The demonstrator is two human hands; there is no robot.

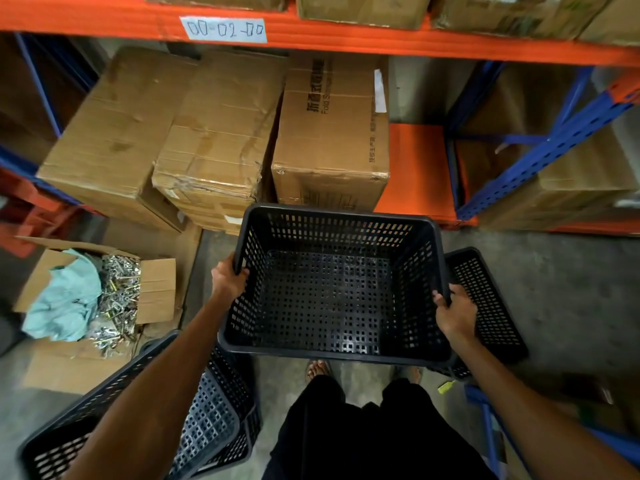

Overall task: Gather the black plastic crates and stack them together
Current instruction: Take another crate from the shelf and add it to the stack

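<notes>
I hold an empty black perforated plastic crate (pixel 332 292) in the air in front of me, its open side up. My left hand (pixel 227 278) grips its left rim and my right hand (pixel 453 313) grips its right rim. A second black crate (pixel 485 299) sits on the floor to the right, partly hidden behind the held one. At the lower left stands a stack of black crates (pixel 207 417), nested and tilted, partly covered by my left forearm.
An orange and blue warehouse rack (pixel 519 168) faces me, its low shelf packed with cardboard boxes (pixel 221 140). An open carton of metal hardware and a teal cloth (pixel 97 299) lies on the floor at left. My feet (pixel 318 370) stand on the concrete floor below the crate.
</notes>
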